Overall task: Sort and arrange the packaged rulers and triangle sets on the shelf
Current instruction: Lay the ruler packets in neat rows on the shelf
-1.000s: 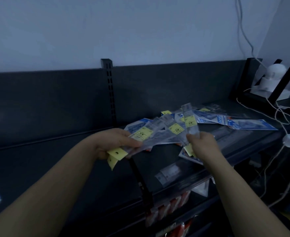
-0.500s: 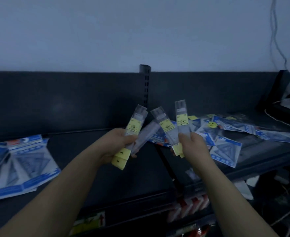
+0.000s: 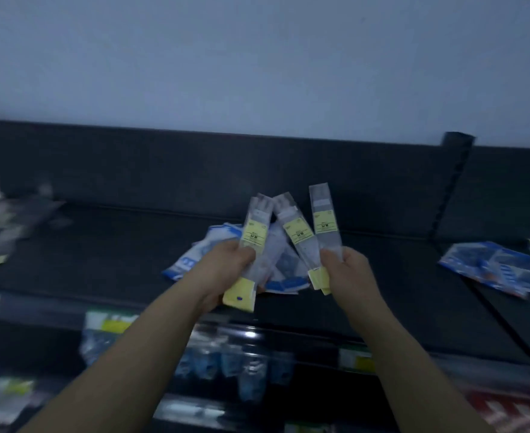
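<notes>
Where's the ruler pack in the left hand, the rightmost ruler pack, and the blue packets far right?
left-hand ruler pack (image 3: 252, 242), head view, on its yellow label.
rightmost ruler pack (image 3: 325, 227), head view, on its yellow label.
blue packets (image 3: 488, 266), head view, middle of the pile.

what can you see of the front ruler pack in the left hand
The pack is a long, narrow clear plastic sleeve with a yellow label near its middle and a yellow card end at the bottom bearing a small dark spot. It stands nearly upright, top leaning slightly right, above the shelf. The left hand grips its lower half; a second pack lies just behind it.
</notes>
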Tool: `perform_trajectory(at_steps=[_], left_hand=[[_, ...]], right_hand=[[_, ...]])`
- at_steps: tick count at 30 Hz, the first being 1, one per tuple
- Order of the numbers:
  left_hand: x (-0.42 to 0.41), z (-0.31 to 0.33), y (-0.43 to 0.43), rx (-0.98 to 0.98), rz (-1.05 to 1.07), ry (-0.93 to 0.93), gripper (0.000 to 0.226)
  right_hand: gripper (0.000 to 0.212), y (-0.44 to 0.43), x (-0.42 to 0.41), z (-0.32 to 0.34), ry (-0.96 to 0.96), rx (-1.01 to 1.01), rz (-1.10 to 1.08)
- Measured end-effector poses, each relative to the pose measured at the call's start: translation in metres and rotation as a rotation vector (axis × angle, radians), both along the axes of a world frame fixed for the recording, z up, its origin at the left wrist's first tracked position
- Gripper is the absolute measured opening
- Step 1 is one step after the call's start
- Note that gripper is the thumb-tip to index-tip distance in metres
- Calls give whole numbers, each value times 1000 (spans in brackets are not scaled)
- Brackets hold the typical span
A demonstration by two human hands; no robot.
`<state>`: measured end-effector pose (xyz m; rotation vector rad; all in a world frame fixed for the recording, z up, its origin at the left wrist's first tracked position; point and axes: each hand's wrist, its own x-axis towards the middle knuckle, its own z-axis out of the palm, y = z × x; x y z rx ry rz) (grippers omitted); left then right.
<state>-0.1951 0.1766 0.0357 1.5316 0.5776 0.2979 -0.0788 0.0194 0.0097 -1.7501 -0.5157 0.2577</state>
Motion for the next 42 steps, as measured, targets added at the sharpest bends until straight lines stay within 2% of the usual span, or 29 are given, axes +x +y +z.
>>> perform_trajectory(at_steps=[4, 10, 19, 25, 31, 35, 39, 42], left_hand=[[-60, -2, 52, 108, 108, 41, 19], [-131, -3, 123, 205, 354, 84, 19], [-195, 6, 234, 396, 672, 195, 18], [-224, 1, 318, 463, 814, 314, 25], [-244, -9, 393, 592, 816, 422, 14], [-254, -20, 441, 686, 790, 489, 28], [-263, -32, 472, 769, 683, 566, 35], [-267, -39, 486, 914, 581, 700, 45]], right_hand=[[38, 70, -40, -5, -30, -4, 117], [29, 169, -91, 0, -44, -27, 337], [48, 323, -137, 8, -73, -23, 577], [30, 421, -155, 1, 19, -78, 640], [32, 500, -180, -11, 9, -131, 611], [36, 537, -195, -18, -57, -215, 574], [34, 559, -204, -30, -173, -390, 572], [33, 565, -207, -35, -342, -554, 518]])
